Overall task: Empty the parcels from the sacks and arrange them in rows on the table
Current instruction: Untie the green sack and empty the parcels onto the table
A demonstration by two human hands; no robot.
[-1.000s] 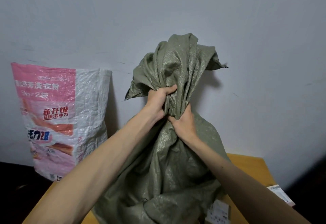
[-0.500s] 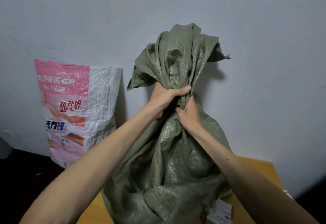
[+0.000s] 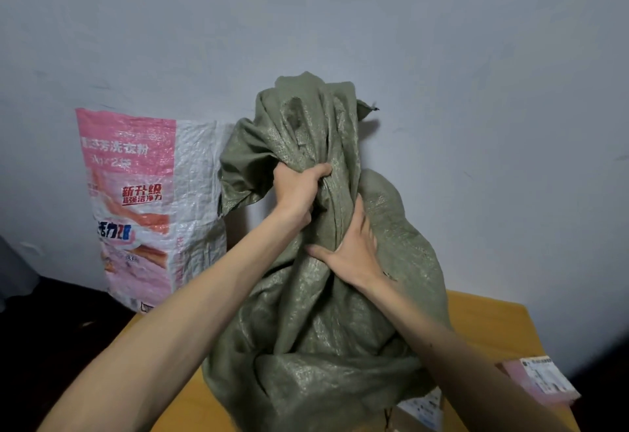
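Note:
A bulging olive-green woven sack (image 3: 326, 346) stands on the yellow wooden table (image 3: 486, 322), its bunched neck pointing up. My left hand (image 3: 297, 190) is clenched around that twisted neck. My right hand (image 3: 354, 248) lies lower on the neck, fingers spread and pressed into the fabric, holding it. A parcel with a white label (image 3: 422, 408) pokes out from under the sack's lower right. A pink parcel with a label (image 3: 541, 380) lies at the table's right edge. The sack's contents are hidden.
A second sack (image 3: 143, 213), pink and white with printed lettering, stands against the grey wall (image 3: 476, 91) to the left of the table. The floor at left is dark.
The green sack has dropped lower and sits more slumped on the table. My right hand slid down the neck and its fingers spread. The pink parcel has come into view at right.

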